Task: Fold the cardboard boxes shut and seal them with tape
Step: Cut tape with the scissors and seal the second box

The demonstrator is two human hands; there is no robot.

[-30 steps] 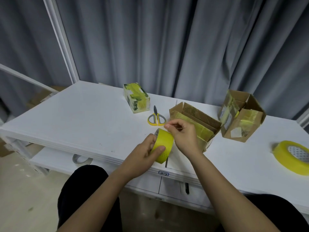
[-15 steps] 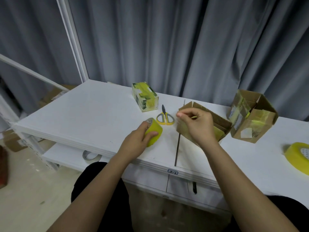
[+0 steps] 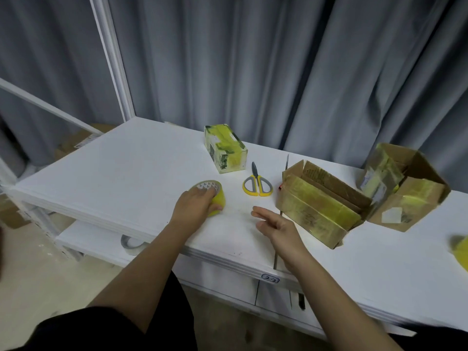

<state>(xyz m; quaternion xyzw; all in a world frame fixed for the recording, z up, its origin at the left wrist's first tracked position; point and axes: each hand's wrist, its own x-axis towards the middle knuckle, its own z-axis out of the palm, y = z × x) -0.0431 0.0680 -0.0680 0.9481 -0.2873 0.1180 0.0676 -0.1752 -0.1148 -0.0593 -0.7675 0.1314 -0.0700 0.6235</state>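
My left hand (image 3: 193,206) grips the yellow tape roll (image 3: 212,196), fingers curled over its top and near side, thumb on the right side. The roll sits flat on the white table (image 3: 121,173), near the front edge, about mid-width of the left panel. My right hand (image 3: 276,228) holds nothing: fingers straight and loosely spread, pointing left, hovering over the front edge just right of the roll. Can't tell whether it touches the surface.

Open cardboard box (image 3: 321,203) sits just right of my right hand, at the seam between the two table panels, flaps up, near side covered in yellowish tape. Second cardboard box (image 3: 405,188) stands behind and right of it, toward the back edge, also open, tilted, patches of yellow tape on it; the two boxes look to be touching or very nearly. Small taped-up box (image 3: 225,148) lies at the back edge, closed, wrapped in yellow tape.

Scissors (image 3: 257,182) with yellow-grey handles lie closed between the small box and the open box, blades pointing to the back edge. Another yellow tape roll (image 3: 459,249) is cut off at the right edge of the view, blurred. A grey roll (image 3: 130,244) lies on the lower shelf under the front edge.
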